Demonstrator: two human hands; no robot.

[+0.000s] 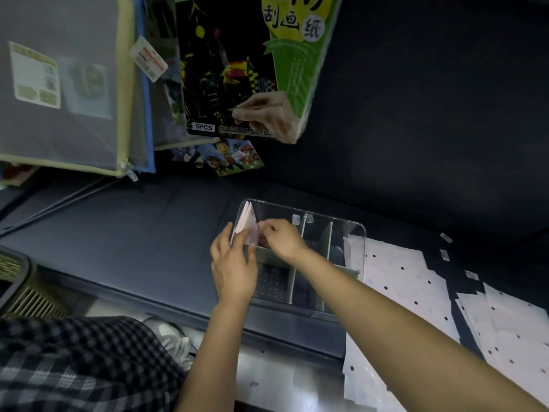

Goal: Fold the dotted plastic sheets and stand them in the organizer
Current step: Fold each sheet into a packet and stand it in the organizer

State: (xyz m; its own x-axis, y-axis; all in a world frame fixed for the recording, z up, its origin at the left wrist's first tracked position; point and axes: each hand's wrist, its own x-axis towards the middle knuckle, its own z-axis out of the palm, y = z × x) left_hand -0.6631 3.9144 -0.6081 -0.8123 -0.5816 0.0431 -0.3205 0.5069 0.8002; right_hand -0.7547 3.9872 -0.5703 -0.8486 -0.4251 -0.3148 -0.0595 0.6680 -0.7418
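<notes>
A clear plastic organizer (355, 233) with pale dividers sits on the dark table. In its far-left compartment stand folded pale pink sheets (246, 219), upright and leaning slightly. My left hand (233, 264) rests against the outer left side of the folded sheets, fingers around their edge. My right hand (280, 237) reaches across the organizer and pinches the top of the folded sheets. Several flat dotted plastic sheets (416, 281) lie spread on the table to the right of the organizer.
Zip pouches (59, 84) and a scratch-art pack (243, 66) hang at the back left. A cartoon sticker sheet (219, 157) lies below them. A slotted basket (17, 286) stands at the left edge. Small white labels (445, 237) dot the far right.
</notes>
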